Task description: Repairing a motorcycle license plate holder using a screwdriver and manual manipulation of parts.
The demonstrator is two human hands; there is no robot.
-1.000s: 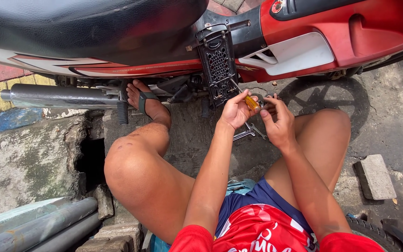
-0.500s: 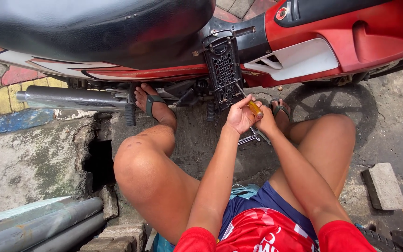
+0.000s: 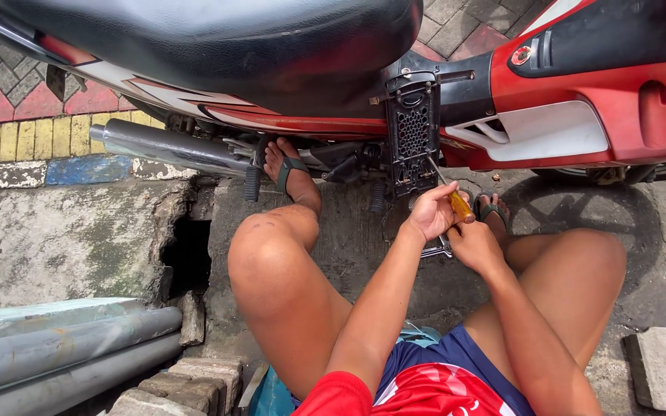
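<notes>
My left hand (image 3: 435, 213) grips the orange handle of a screwdriver (image 3: 458, 203), whose metal shaft slants up toward the black perforated cover (image 3: 412, 137) on the red motorcycle's side. My right hand (image 3: 473, 245) sits just below and right of it, fingers curled under the handle's end; what it grips is hidden. Both hands are low beside the engine, between my bent knees. My feet in sandals rest under the bike.
The black seat (image 3: 217, 46) and red body panel (image 3: 603, 85) hang over the work spot. A chrome exhaust pipe (image 3: 167, 148) runs left. A dark hole (image 3: 186, 258) opens in the concrete. Grey pipes (image 3: 55, 347) lie lower left, a loose paving block (image 3: 660, 370) lower right.
The view has shifted left and closer. My hands have drawn together below the black cover, and the screwdriver tip now points up at it.
</notes>
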